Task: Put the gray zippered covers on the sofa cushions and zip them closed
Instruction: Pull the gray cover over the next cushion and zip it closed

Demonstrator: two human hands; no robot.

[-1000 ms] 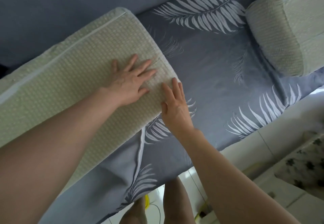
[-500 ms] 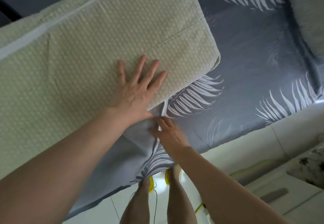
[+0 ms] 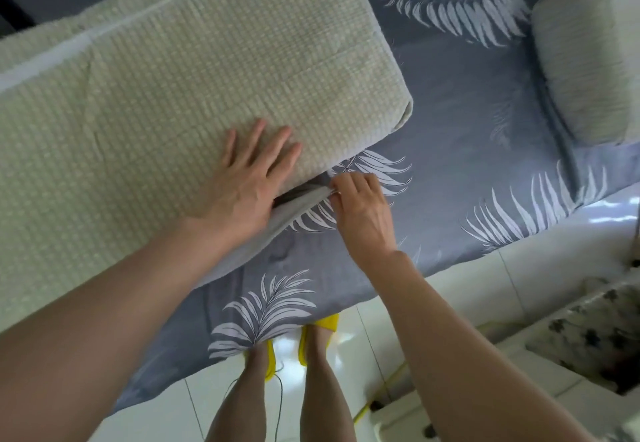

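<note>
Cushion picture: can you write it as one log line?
left hand flat on cushion | right hand pinches gray cover edge | cushion top uncovered

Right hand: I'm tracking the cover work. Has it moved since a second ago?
Yes. The right hand left the cushion corner and now pinches the cover edge below it, beside the left hand.

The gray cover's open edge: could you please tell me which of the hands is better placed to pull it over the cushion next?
Likely the right hand: its fingers pinch the gray cover's edge at the near side of the cushion. The left hand lies flat on the cushion, gripping no fabric.
</note>
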